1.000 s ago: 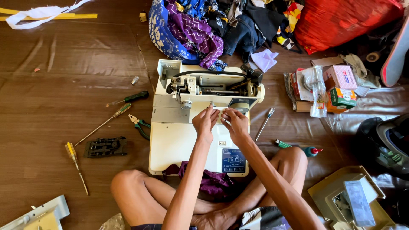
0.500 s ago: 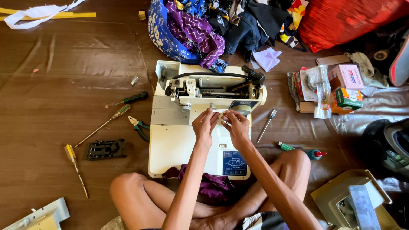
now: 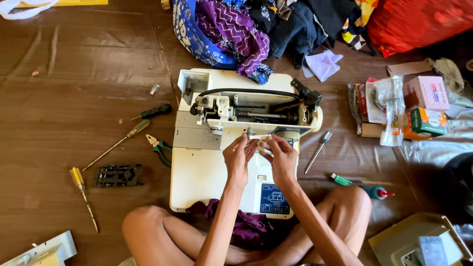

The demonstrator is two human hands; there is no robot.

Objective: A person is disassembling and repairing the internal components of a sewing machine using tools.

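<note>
Hands: left hand (image 3: 238, 158) and right hand (image 3: 282, 158) meet over the middle of the white sewing machine (image 3: 231, 148), fingertips close together.
Grip: both pinch one small pale part (image 3: 261, 142) between them; each grip is narrow, closed on that part.
Machine: it lies on the brown floor (image 3: 74, 74) with its cover off, so the shaft and metal bits inside show. It sits right in front of the crossed legs.
Small part: it is at the front edge of the open machine body, just at 12 o'clock from the fingertips.
Tools at 9 o'clock: two screwdrivers (image 3: 133, 130), green pliers (image 3: 160, 149), a black plate (image 3: 118, 175) and a yellow-handled screwdriver (image 3: 81, 189).
Tools at 3 o'clock: a thin screwdriver (image 3: 318, 150) lies just beside the machine; a green marker (image 3: 341, 179) lies nearer the knee.
Cloth pile: blue and purple cloth (image 3: 226, 29) is heaped at 12 o'clock, touching the machine's top edge.
Boxes: small boxes (image 3: 419, 106) sit far out at 2 o'clock.
Doing it well: I think slow, light fingers are best, with the part held level so it does not slip down into the open machine.
</note>
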